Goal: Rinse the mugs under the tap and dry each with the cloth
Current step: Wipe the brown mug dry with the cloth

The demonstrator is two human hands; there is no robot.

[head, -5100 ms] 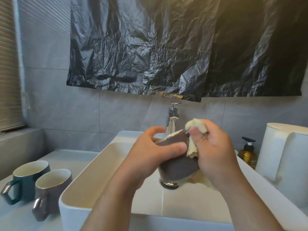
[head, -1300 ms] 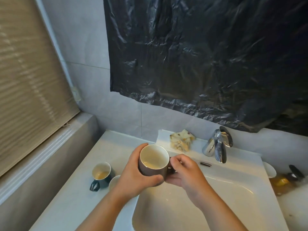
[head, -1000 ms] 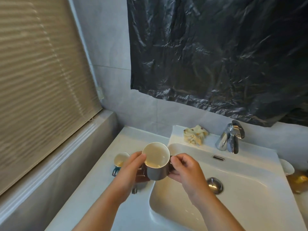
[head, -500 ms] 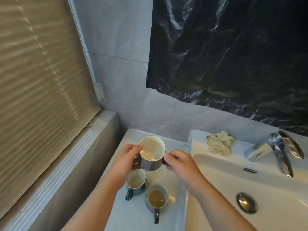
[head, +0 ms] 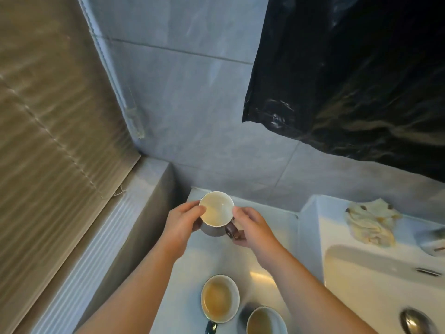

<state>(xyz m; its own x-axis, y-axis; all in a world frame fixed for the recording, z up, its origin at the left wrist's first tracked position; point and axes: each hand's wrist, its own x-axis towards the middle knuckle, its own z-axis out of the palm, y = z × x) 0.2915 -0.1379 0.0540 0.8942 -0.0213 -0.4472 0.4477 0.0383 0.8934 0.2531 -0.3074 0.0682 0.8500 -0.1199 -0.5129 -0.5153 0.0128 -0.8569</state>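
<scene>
On the white counter (head: 265,251) left of the sink (head: 361,268), at its far end near the tiled wall, both hands hold the brown mug (head: 216,212) upright. The left hand (head: 179,224) curls round its body and the right hand (head: 252,229) pinches the handle, a two-sided hold that suits setting it down level. I cannot tell whether its base touches the counter. Its cream inside looks empty and clean, so I judge it rinsed and dried. Nearer, side by side, stand the teal mug (head: 220,297) and the grey mug (head: 263,320). Each shows a yellowish pool or stain inside, so they probably await rinsing. The cloth (head: 369,222) lies crumpled on the sink's far ledge, well apart from the hands but close to the basin for the next drying.
</scene>
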